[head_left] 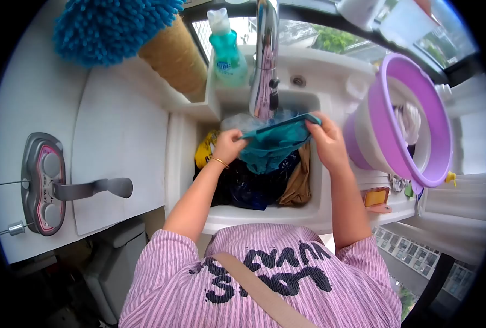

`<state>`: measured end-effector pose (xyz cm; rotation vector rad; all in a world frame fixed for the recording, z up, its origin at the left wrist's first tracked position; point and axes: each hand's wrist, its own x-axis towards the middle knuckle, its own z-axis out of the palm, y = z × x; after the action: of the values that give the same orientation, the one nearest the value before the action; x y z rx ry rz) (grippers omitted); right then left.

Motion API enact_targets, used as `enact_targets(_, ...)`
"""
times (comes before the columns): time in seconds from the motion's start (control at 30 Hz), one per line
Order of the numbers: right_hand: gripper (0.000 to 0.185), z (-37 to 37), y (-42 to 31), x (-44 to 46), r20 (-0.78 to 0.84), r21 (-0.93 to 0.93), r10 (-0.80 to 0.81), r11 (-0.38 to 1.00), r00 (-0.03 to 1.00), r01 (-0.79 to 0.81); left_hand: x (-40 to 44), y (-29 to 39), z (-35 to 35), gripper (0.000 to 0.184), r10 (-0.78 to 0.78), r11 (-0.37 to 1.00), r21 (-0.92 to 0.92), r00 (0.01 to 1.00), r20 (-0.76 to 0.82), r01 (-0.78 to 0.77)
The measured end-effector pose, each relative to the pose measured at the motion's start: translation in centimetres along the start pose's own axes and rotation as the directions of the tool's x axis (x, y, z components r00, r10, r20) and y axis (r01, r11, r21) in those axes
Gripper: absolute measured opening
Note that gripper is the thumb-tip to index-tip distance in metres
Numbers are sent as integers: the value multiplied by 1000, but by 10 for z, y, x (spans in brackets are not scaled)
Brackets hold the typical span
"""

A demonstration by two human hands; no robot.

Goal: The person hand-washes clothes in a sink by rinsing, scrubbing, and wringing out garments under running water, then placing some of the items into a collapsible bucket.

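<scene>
A wet teal cloth (273, 146) is stretched between my two hands over the white sink (320, 191), just below the chrome faucet (264, 82). My left hand (230, 146) pinches its left end, and a gold bangle circles that wrist. At the upper right corner of the cloth, my right hand (325, 136) grips the edge between thumb and fingers. Beneath the cloth, dark blue fabric (248, 188) lies in the basin, with a brown fabric (297, 183) on its right and a yellow piece (205, 150) on its left.
A teal soap bottle (227, 57) stands behind the basin on the left. On the right, a purple and white bucket (371, 120) tilts, with pale cloth inside. A brush (376, 198) lies below it. A blue microfibre duster (112, 30) is at upper left.
</scene>
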<state>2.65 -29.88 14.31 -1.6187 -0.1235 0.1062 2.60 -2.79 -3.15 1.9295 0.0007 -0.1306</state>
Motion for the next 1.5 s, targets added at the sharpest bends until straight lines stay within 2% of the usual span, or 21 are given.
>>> enact_targets(0.03,14,-4,-17,1,-5,3,-8,1000,1000,8,3,12,-11,26,67,998,2,994,-90,-67)
enact_targets(0.1,10,-8,-42,2,-72,-358,-167,925,983,130,4,48,-41,14,42,984,-165,991,-128,-63)
enact_targets(0.17,10,-11,-37,11,-111,-233,-132,967,985,103,2,77,-64,12,57,981,-176,990,-126,-79)
enact_targets(0.23,20,-13,-12,21,-94,-296,-339,907,936,299,3,85,-68,17,73,977,-188,989,-126,-96)
enact_targets(0.3,28,-19,19,29,107,-476,-504,730,857,490,0,85,-61,22,268,905,-252,919,-288,-343)
enact_targets(0.37,31,-12,52,26,251,-763,-228,552,941,337,7,50,-52,32,338,892,-218,904,-261,-396)
enact_targets(0.43,35,1,88,24,209,-860,2,475,978,183,10,15,-37,46,387,860,325,918,84,-393)
enact_targets(0.5,47,17,145,23,211,-936,194,324,958,141,9,10,3,52,-83,675,723,959,270,-145)
enact_targets(0.57,63,36,184,11,257,-959,370,213,893,188,4,-2,44,51,-251,541,840,945,211,-44)
enact_targets(0.7,72,66,210,-9,96,-992,550,123,829,34,-7,-35,75,46,-354,486,868,931,87,104)
enact_targets(0.77,65,67,227,-18,87,-992,510,120,856,30,-6,-31,67,56,-600,607,727,785,153,322)
enact_targets(0.83,63,67,213,-13,79,-988,547,151,833,-6,-6,-51,80,58,-674,566,594,736,-66,572)
enact_targets(0.9,54,70,254,-10,-95,-970,523,143,847,-197,-5,-77,73,58,-520,354,920,783,342,-167)
enact_targets(0.97,48,64,290,-10,-190,-954,470,119,862,-276,4,-63,56,57,-566,419,894,724,394,-159)
enact_targets(1.03,48,50,195,-9,236,-972,691,156,683,178,-8,-48,37,56,-605,487,862,657,450,-141)
enact_targets(1.1,40,24,184,-31,290,-946,564,290,773,144,-29,-34,10,48,-398,630,775,831,388,-60)
enact_targets(1.17,42,6,173,-49,450,-880,284,304,846,366,-50,-1,-12,43,-305,622,768,858,414,-149)
enact_targets(1.27,45,1,101,-32,336,-870,413,481,847,110,-66,40,-31,41,2,758,632,970,243,-160)
enact_targets(1.37,40,-3,18,3,272,-738,8,644,962,203,-41,99,-53,40,429,775,505,903,19,-379)
enact_targets(1.47,40,-1,-88,28,194,-709,-153,661,969,246,-30,198,-90,51,575,740,482,812,-95,-468)
enact_targets(1.5,37,2,-115,30,140,-627,-358,689,923,363,-28,227,-102,53,645,700,495,753,-129,-515)
